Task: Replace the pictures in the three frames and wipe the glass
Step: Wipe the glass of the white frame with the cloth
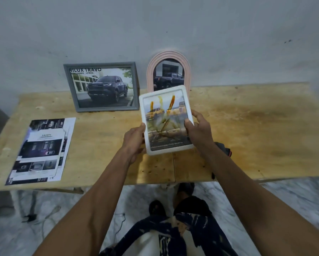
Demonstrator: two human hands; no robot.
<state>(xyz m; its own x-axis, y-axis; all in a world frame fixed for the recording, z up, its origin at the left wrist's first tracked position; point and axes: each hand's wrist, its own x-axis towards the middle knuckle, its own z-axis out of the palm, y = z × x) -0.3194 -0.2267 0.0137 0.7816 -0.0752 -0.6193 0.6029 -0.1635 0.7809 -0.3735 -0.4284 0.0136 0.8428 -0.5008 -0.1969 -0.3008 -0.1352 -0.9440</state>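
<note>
Centre of frame: left hand [134, 137] and right hand [196, 129] grip the white frame [166, 120] (glass streaked) above the table [247, 126].

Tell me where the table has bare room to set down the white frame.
The right side of the table is bare, right of the pink arched frame. A smaller patch lies between the brochures and the hands. It is crowded at the back, around the grey frame.

White frame [166, 120]: pic w/ yellow-orange streaks. Grey frame [101, 86]: dark blue truck pic, black lettering. Pink arched frame [168, 71]: dark truck pic. Table [247, 126]: pale wood w/ brown stains. Papers [42, 150]: white & black print. Wall [155, 24] grey-white.
</note>
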